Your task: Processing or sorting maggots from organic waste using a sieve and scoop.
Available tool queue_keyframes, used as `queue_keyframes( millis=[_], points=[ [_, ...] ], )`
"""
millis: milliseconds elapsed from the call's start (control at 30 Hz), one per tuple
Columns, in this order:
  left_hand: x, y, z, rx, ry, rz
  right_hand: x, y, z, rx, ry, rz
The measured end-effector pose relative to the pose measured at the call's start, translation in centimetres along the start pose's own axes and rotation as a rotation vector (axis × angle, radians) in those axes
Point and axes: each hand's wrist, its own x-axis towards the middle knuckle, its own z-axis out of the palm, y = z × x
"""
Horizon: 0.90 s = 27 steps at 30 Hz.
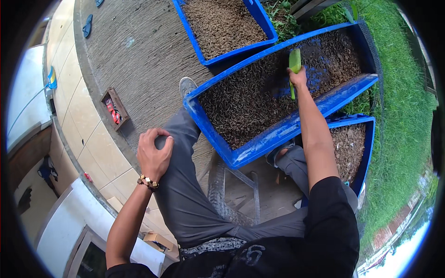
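My right hand (298, 77) is closed round a light green scoop (295, 59), held over the long blue tub (264, 147). Many small dark larvae (241, 99) fill most of this tub, with browner ones toward its right end. Around the scoop the contents are thin, and patches of blue bottom show through. My left hand (155, 150) lies on my left knee, its fingers spread over the grey trousers and its thumb apart. It holds nothing. A beaded bracelet (148, 182) circles that wrist.
Beyond the long tub stands another blue tub (273, 34) of pale brown larvae. A third blue tub (372, 139) with light brown crumbly material is at the right. Green netting (403, 120) borders that side. A small wooden box (121, 107) with red items sits on the rough concrete at left.
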Motion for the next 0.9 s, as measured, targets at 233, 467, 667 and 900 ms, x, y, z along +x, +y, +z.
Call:
queue_keyframes(
  millis=[233, 467, 667, 900],
  points=[
    [0.1, 0.9, 0.0, 0.055, 0.013, -0.015, -5.9, -2.4, 4.3, 0.060, -0.085, -0.153],
    [-0.3, 0.8, 0.1, 0.070, 0.016, -0.045, -14.6, -3.3, 4.4, 0.107, -0.350, -0.246],
    [-1.0, 0.6, -0.4, 0.061, 0.022, -0.110, -19.8, -5.5, 0.9, -0.029, -0.537, -0.400],
    [-1.6, -0.2, -0.7, 0.030, 0.015, -0.183, -27.4, -8.9, 0.5, -0.138, -0.487, -0.309]
  ],
)
